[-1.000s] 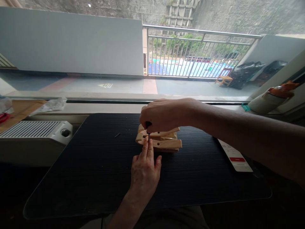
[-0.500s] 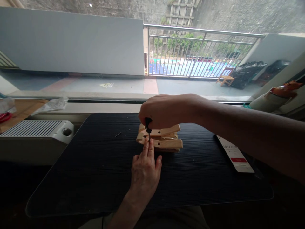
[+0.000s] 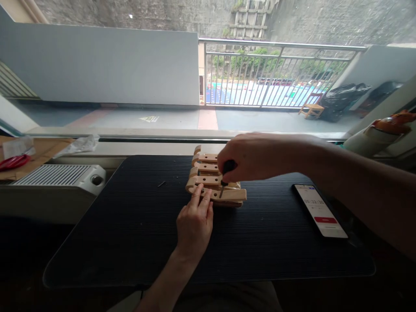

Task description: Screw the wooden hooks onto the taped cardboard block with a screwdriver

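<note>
Near the far middle of the black table (image 3: 130, 234) lies a pale wooden piece (image 3: 235, 195) with several parallel slats, curled at their left ends and pierced by dark holes. My left hand (image 3: 195, 227) rests against the nearest slat, its index and middle fingers stretched out and touching the wood near a hole. Above the slats, my right hand (image 3: 248, 156) is closed round the black handle of a screwdriver (image 3: 229, 167). The screwdriver's shaft points down and slightly left, its tip by the nearest slat; whether it touches is unclear. My right hand hides part of the far slats.
A phone (image 3: 320, 210) showing a timer lies on the table's right side. Left of the wooden piece is a small dark screw-like object (image 3: 161, 184). A white radiator (image 3: 60, 177) stands left of the table, beside cardboard with red-handled scissors (image 3: 14, 162).
My right hand has moved right with the screwdriver, away from the hole near my left fingertips. My left fingers have spread a little. The view has shifted slightly.
</note>
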`<control>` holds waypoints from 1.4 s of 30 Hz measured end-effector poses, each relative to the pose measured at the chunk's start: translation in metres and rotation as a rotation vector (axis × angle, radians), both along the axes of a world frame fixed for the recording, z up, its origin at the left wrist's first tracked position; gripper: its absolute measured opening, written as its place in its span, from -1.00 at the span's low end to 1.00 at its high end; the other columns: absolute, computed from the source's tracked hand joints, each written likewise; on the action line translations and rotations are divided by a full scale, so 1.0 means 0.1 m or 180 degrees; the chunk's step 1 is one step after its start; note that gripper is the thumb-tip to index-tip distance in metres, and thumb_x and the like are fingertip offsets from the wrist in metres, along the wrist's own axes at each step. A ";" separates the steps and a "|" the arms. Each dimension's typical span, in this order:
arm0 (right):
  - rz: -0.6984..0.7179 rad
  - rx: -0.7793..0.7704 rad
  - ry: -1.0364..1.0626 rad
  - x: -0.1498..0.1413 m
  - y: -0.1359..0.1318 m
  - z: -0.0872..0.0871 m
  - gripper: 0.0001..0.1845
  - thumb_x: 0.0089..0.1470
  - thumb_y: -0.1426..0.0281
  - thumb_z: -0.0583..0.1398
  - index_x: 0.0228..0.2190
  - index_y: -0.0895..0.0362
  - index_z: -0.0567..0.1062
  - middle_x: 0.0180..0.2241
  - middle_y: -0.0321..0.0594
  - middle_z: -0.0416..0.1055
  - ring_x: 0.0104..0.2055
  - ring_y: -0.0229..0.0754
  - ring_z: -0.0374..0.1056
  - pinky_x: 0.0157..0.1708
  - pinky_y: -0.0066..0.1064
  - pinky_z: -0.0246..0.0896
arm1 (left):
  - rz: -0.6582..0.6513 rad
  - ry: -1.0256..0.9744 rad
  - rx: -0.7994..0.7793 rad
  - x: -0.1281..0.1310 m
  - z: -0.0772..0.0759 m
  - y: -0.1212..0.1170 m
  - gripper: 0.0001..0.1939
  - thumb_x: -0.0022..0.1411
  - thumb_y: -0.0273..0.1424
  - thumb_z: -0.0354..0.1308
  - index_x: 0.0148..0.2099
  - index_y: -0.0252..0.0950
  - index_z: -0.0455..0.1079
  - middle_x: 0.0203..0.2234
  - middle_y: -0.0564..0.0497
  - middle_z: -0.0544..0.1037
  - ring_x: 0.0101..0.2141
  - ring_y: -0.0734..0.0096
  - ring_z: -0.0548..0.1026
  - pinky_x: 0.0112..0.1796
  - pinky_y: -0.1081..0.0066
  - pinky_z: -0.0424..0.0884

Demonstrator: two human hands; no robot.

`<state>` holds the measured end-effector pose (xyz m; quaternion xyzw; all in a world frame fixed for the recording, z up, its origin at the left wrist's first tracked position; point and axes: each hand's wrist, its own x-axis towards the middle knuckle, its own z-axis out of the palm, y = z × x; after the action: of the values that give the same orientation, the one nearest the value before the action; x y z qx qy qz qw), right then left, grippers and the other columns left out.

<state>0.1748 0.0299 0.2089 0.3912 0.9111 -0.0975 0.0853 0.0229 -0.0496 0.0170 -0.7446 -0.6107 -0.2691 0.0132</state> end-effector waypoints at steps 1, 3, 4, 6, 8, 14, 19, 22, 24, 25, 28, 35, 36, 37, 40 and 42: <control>0.0037 -0.0065 -0.0027 0.03 -0.04 -0.05 -0.76 -0.03 0.25 0.13 -0.44 0.14 0.53 -0.54 -0.26 0.36 -0.55 -0.38 0.09 -0.52 -0.43 -0.14 | 0.0019 -0.0044 0.0043 0.00 -0.02 0.01 -0.64 0.30 -0.39 -0.08 0.11 -0.18 0.30 0.15 -0.03 0.29 -0.10 0.29 0.48 -0.17 0.34 0.43; 0.0094 -0.0105 -0.0066 0.07 -0.08 -0.14 -0.79 -0.04 0.30 0.12 -0.47 0.15 0.51 -0.51 -0.24 0.38 -0.52 -0.36 0.11 -0.51 -0.43 -0.13 | 0.0026 -0.0152 0.0131 0.00 -0.04 0.04 -0.66 0.29 -0.40 -0.07 0.07 -0.16 0.34 0.09 0.00 0.36 -0.13 0.32 0.49 -0.17 0.37 0.43; 0.0108 -0.0088 -0.0062 0.08 -0.09 -0.18 -0.81 -0.05 0.33 0.12 -0.50 0.16 0.49 -0.50 -0.23 0.38 -0.51 -0.36 0.12 -0.51 -0.43 -0.12 | 0.0018 -0.0201 0.0178 0.00 -0.05 0.05 -0.67 0.29 -0.41 -0.07 0.06 -0.16 0.35 0.06 0.00 0.38 -0.13 0.33 0.48 -0.17 0.38 0.43; 0.0135 -0.0065 -0.0022 0.11 -0.09 -0.23 -0.81 -0.05 0.37 0.09 -0.54 0.17 0.46 -0.51 -0.22 0.37 -0.51 -0.36 0.12 -0.49 -0.44 -0.11 | 0.0004 -0.0258 0.0258 0.00 -0.07 0.08 -0.67 0.28 -0.42 -0.06 0.06 -0.17 0.35 0.03 0.00 0.40 -0.13 0.34 0.48 -0.15 0.40 0.43; 0.0173 -0.0063 0.0039 0.12 -0.07 -0.25 -0.80 -0.04 0.37 0.08 -0.57 0.17 0.44 -0.53 -0.24 0.36 -0.52 -0.37 0.11 -0.49 -0.44 -0.11 | -0.0004 -0.0267 0.0303 0.00 -0.09 0.10 -0.67 0.28 -0.43 -0.05 0.06 -0.17 0.35 0.03 0.00 0.40 -0.13 0.33 0.48 -0.15 0.39 0.43; 0.0066 0.0085 0.0201 0.09 -0.04 -0.15 -0.76 -0.01 0.30 0.07 -0.43 0.12 0.51 -0.53 -0.29 0.36 -0.55 -0.40 0.05 -0.51 -0.45 -0.18 | -0.0198 -0.0476 0.0525 -0.04 -0.18 0.13 -0.66 0.25 -0.43 0.00 0.07 -0.22 0.33 0.04 -0.03 0.40 -0.09 0.30 0.46 -0.08 0.34 0.41; 0.0120 0.0343 0.0492 -0.05 -0.04 -0.13 -0.71 0.02 0.29 0.05 -0.33 0.10 0.53 -0.54 -0.30 0.36 -0.55 -0.40 0.04 -0.49 -0.45 -0.20 | -0.0389 -0.0518 0.0551 -0.08 -0.24 0.08 -0.58 0.25 -0.46 -0.01 0.16 -0.29 0.22 0.14 -0.08 0.29 0.04 0.27 0.37 0.03 0.29 0.33; 0.0127 0.0361 0.0406 -0.13 -0.04 -0.17 -0.70 0.03 0.29 0.04 -0.31 0.10 0.53 -0.55 -0.29 0.35 -0.56 -0.40 0.03 -0.49 -0.44 -0.20 | -0.0385 -0.0497 0.0526 -0.10 -0.25 0.07 -0.58 0.26 -0.46 -0.01 0.17 -0.30 0.20 0.14 -0.08 0.30 0.04 0.27 0.37 0.02 0.28 0.34; 0.0145 0.0386 0.0364 -0.16 -0.04 -0.19 -0.69 0.03 0.28 0.03 -0.31 0.09 0.53 -0.54 -0.29 0.36 -0.57 -0.40 0.04 -0.48 -0.44 -0.20 | -0.0387 -0.0481 0.0500 -0.10 -0.24 0.07 -0.58 0.26 -0.46 -0.02 0.17 -0.30 0.21 0.14 -0.08 0.29 0.04 0.27 0.38 0.01 0.28 0.35; 0.0168 0.0393 0.0356 -0.17 -0.04 -0.19 -0.70 0.03 0.28 0.03 -0.32 0.08 0.53 -0.54 -0.29 0.36 -0.57 -0.40 0.04 -0.49 -0.45 -0.20 | -0.0396 -0.0471 0.0479 -0.11 -0.24 0.07 -0.58 0.26 -0.47 -0.02 0.16 -0.30 0.21 0.15 -0.08 0.28 0.04 0.27 0.38 0.00 0.28 0.36; 0.0240 0.0383 0.0372 -0.20 -0.03 -0.20 -0.72 0.02 0.30 0.04 -0.39 0.10 0.53 -0.52 -0.29 0.36 -0.57 -0.41 0.02 -0.50 -0.46 -0.20 | -0.0413 -0.0425 0.0422 -0.12 -0.22 0.06 -0.59 0.26 -0.48 -0.03 0.16 -0.31 0.22 0.16 -0.10 0.26 0.03 0.27 0.39 -0.03 0.29 0.38; 0.0265 0.0273 0.0479 -0.24 0.00 -0.24 -0.70 0.03 0.31 0.04 -0.36 0.12 0.53 -0.51 -0.29 0.36 -0.57 -0.43 0.03 -0.51 -0.48 -0.17 | -0.0372 -0.0344 0.0364 -0.12 -0.18 0.06 -0.61 0.26 -0.49 -0.05 0.14 -0.33 0.25 0.14 -0.12 0.29 -0.01 0.31 0.42 -0.09 0.34 0.42; 0.0229 0.0265 0.0461 -0.23 0.01 -0.24 -0.70 0.03 0.31 0.04 -0.33 0.11 0.54 -0.51 -0.29 0.37 -0.57 -0.42 0.05 -0.50 -0.47 -0.17 | -0.0357 -0.0330 0.0343 -0.12 -0.17 0.06 -0.60 0.26 -0.48 -0.05 0.14 -0.34 0.24 0.14 -0.13 0.29 -0.01 0.31 0.43 -0.10 0.34 0.42; 0.0175 0.0255 0.0421 -0.21 0.01 -0.24 -0.69 0.04 0.30 0.04 -0.31 0.10 0.54 -0.51 -0.29 0.38 -0.57 -0.41 0.06 -0.49 -0.47 -0.16 | -0.0350 -0.0315 0.0311 -0.12 -0.17 0.05 -0.60 0.27 -0.48 -0.05 0.15 -0.34 0.23 0.14 -0.13 0.29 -0.01 0.30 0.43 -0.10 0.34 0.42; -0.0008 0.0132 0.0173 -0.07 0.02 -0.27 -0.72 0.01 0.28 0.07 -0.31 0.07 0.53 -0.51 -0.30 0.39 -0.56 -0.38 0.10 -0.49 -0.47 -0.16 | -0.0362 -0.0282 0.0180 -0.13 -0.17 0.03 -0.58 0.27 -0.47 -0.06 0.17 -0.28 0.21 0.17 -0.09 0.24 -0.03 0.30 0.44 -0.11 0.33 0.42; -0.0041 -0.0036 -0.0064 0.05 0.00 -0.30 -0.75 0.01 0.28 0.08 -0.36 0.08 0.52 -0.53 -0.30 0.38 -0.56 -0.37 0.11 -0.51 -0.47 -0.16 | -0.0355 -0.0259 0.0089 -0.14 -0.16 0.02 -0.58 0.27 -0.47 -0.07 0.17 -0.22 0.22 0.19 -0.06 0.20 -0.06 0.30 0.46 -0.12 0.32 0.42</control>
<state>0.1794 0.0298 0.1792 0.3976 0.9071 -0.0993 0.0961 0.0094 -0.0480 0.0006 -0.7657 -0.5645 -0.3080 -0.0162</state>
